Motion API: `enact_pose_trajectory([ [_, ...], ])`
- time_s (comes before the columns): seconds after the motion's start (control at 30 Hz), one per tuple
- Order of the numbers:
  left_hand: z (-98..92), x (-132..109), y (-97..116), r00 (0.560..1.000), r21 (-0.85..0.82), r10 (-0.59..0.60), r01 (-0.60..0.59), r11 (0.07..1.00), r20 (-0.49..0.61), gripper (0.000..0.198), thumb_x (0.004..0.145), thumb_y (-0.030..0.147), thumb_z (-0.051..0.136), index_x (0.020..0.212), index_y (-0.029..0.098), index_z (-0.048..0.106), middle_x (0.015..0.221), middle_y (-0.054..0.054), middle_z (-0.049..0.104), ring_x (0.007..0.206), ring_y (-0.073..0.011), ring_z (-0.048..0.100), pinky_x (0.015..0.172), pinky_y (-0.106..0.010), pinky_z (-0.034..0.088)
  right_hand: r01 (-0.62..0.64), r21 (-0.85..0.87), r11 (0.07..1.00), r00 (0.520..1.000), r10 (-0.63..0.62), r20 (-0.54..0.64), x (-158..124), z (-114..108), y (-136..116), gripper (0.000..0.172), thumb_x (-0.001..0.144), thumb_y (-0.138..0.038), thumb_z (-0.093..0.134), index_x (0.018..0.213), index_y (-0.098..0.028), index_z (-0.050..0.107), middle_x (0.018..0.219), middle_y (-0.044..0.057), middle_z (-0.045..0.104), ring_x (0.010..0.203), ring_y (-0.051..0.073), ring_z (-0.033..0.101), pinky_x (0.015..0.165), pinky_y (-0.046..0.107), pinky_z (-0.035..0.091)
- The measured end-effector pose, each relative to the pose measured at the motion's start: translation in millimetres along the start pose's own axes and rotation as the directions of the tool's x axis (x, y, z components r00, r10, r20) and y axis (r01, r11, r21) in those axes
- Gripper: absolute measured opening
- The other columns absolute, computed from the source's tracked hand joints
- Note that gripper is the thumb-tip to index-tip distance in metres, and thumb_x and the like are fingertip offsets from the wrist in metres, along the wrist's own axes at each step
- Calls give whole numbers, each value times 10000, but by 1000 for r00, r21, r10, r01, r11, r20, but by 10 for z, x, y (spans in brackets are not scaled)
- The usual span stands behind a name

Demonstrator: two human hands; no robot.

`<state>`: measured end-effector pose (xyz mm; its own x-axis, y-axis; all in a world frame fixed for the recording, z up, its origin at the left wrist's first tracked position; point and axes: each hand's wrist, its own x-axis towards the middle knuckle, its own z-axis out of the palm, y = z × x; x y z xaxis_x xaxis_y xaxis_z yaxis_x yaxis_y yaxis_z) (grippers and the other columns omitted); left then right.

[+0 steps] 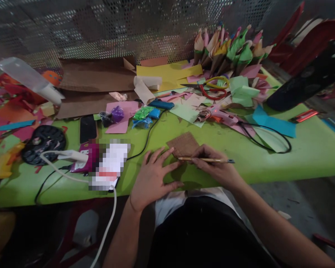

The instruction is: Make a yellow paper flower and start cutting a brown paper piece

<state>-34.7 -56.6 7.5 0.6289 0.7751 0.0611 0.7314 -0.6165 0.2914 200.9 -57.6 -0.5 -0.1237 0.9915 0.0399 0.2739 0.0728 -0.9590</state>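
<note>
A small brown paper piece [183, 144] lies on the green table [270, 167] in front of me. My left hand [153, 178] is spread flat beside it, with fingertips at its lower left edge. In my right hand [212, 163] is a pencil [222, 160], held low and nearly level, its tip pointing left at the paper's lower edge. Whether the tip touches the paper cannot be made out. The fingers of my right hand are pinched round the pencil and rest by the paper's right corner.
Behind are a pink glue gun [223, 115], scissors [214, 87], paper cones [234, 50], brown sheets [95, 76] and yellow paper [167, 74]. To the left lie a phone [88, 129], a power strip [85, 158], cables and a yellow glue gun [8, 160]. A dark bottle [304, 78] lies right.
</note>
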Motion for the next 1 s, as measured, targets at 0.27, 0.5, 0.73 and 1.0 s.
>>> enact_pose_trajectory([
  [0.27, 18, 1, -17, 1000, 0, 4, -4, 1000, -10, 616, 891, 732, 554, 1402, 396, 625, 1613, -37, 480, 1463, -338, 411, 1197, -610, 310, -52, -83, 995, 969, 30, -245, -54, -148, 118, 160, 827, -362, 665, 755, -233, 603, 626, -11, 607, 570, 147, 508, 536, 273, 375],
  [0.5, 21, -2, -37, 999, 4, 24, -24, 1000, -31, 606, 897, 708, 570, 1404, 381, 631, 1610, -41, 485, 1468, -332, 404, 1213, -581, 306, -51, -99, 994, 912, 6, -411, -95, -290, 189, 172, 818, -368, 677, 748, -235, 594, 632, -5, 622, 581, 159, 528, 539, 284, 384],
  [0.73, 34, -8, -55, 998, 20, 34, -33, 999, -46, 599, 899, 710, 565, 1397, 385, 634, 1604, -43, 491, 1463, -339, 412, 1197, -593, 324, 48, 139, 989, 886, 22, -464, -31, -346, 175, 183, 862, -385, 680, 815, -236, 584, 715, 12, 674, 615, 160, 593, 577, 293, 473],
  [1.0, 21, -5, -55, 999, 33, 38, -37, 999, -29, 579, 881, 685, 621, 1378, 390, 646, 1621, -40, 474, 1455, -336, 422, 1192, -592, 321, 25, 201, 979, 988, 7, -157, -56, -177, 28, 239, 859, -422, 725, 797, -216, 619, 717, 10, 665, 610, 142, 569, 560, 265, 448],
])
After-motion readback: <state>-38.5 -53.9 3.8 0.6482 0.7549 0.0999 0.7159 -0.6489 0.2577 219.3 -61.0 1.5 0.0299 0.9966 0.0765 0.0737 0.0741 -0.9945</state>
